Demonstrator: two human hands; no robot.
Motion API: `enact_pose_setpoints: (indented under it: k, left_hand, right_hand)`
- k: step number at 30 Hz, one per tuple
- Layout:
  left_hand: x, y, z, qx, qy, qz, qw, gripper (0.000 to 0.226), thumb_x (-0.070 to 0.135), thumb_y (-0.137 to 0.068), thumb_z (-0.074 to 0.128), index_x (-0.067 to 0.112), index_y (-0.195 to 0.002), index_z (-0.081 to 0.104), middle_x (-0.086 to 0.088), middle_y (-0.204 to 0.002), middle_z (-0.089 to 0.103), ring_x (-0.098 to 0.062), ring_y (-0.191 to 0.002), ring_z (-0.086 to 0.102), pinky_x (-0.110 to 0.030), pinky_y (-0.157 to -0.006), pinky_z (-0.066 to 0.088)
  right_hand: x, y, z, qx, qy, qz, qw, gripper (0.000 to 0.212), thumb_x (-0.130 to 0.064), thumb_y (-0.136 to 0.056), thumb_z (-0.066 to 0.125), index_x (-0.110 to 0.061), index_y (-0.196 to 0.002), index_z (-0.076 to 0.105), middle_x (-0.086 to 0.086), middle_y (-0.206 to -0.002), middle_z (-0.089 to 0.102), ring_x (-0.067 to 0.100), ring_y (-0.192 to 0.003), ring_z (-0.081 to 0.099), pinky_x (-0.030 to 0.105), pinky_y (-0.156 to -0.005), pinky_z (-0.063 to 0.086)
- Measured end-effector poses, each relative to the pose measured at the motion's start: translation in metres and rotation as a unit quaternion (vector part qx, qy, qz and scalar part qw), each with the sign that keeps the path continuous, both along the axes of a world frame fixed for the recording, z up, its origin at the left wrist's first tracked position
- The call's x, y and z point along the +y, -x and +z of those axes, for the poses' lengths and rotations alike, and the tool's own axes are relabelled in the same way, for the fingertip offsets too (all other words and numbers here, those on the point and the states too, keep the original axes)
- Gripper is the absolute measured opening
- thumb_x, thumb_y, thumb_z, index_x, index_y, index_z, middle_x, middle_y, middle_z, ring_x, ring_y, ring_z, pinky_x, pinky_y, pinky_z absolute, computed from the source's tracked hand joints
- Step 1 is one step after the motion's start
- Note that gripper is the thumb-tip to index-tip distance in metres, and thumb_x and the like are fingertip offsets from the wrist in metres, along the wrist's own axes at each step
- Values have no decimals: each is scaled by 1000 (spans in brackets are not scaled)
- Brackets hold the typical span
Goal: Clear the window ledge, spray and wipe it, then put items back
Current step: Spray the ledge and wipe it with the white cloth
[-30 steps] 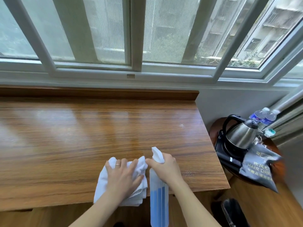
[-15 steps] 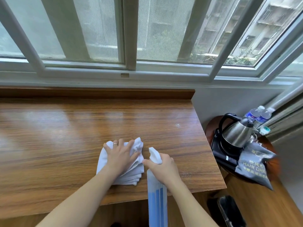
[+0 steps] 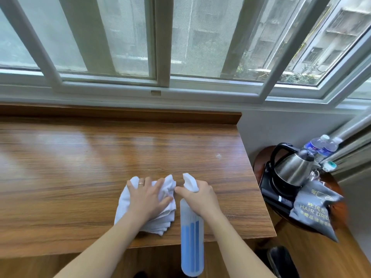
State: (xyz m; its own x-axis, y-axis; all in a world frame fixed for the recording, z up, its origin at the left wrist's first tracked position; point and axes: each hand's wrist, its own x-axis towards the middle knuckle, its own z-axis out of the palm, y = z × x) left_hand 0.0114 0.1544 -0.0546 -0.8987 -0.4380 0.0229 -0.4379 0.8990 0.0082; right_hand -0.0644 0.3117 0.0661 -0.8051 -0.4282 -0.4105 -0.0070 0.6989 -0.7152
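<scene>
The wooden window ledge [image 3: 80, 167] is a wide glossy board under the window. A folded white cloth [image 3: 124, 205] lies on it near the front edge, and my left hand [image 3: 147, 199] presses flat on top of it with fingers spread. My right hand [image 3: 197, 197] grips the neck of a translucent spray bottle [image 3: 191, 237] holding blue liquid. Its white nozzle points away over the ledge, while the body hangs down past the front edge. A small pale speck [image 3: 218, 155] sits on the wood toward the right.
A round dark side table [image 3: 261, 157] stands right of the ledge with a steel kettle [image 3: 293, 169] on a black base, two water bottles [image 3: 321, 145] and a grey hair dryer bag [image 3: 313, 207]. A dark bin [image 3: 281, 259] stands on the floor below.
My left hand has slid the cloth a little away from the front edge, toward the window. My right hand and the spray bottle stay about where they were.
</scene>
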Motion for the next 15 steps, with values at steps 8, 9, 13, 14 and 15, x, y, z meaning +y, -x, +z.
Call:
enact_pose_setpoints:
  k: [8, 9, 13, 14, 15]
  left_hand:
    - [28, -39, -12, 23, 11, -27, 999, 50, 62, -76, 51, 26, -110, 62, -8, -86, 59, -34, -81, 60, -68, -93, 34]
    - [27, -36, -11, 27, 10, -30, 999, 50, 63, -77, 50, 28, -110, 60, -6, -87, 58, -33, -81, 60, -66, -93, 35]
    - [18, -21, -10, 39, 16, -48, 998, 50, 64, -78, 47, 27, -109, 60, -5, -86, 57, -31, -81, 58, -62, -87, 39]
    - [14, -17, -11, 38, 21, -52, 998, 51, 63, -78, 46, 26, -110, 61, -5, -87, 57, -31, -81, 58, -61, -86, 39]
    - [11, -11, -10, 35, 25, -51, 998, 52, 63, -79, 45, 26, -111, 62, -6, -88, 57, -31, -82, 58, -60, -85, 39]
  right_hand:
    - [1, 17, 4, -9, 9, 8, 1000, 32, -46, -81, 71, -15, -80, 70, -7, -72, 63, 13, -70, 59, 29, -63, 43]
    - [2, 20, 5, -10, 10, 9, 1000, 31, -47, -81, 70, -15, -80, 70, -6, -72, 63, 13, -71, 59, 29, -64, 44]
    - [3, 32, 4, -11, 7, 28, 1000, 33, -50, -79, 69, -17, -77, 71, -7, -69, 62, 11, -68, 57, 29, -63, 44]
    - [4, 35, 4, -9, 3, 34, 999, 34, -50, -78, 69, -17, -75, 69, -7, -67, 60, 11, -66, 56, 29, -62, 43]
    - [4, 38, 4, -8, 1, 39, 999, 35, -50, -78, 70, -16, -72, 64, -7, -66, 58, 12, -64, 54, 29, -60, 41]
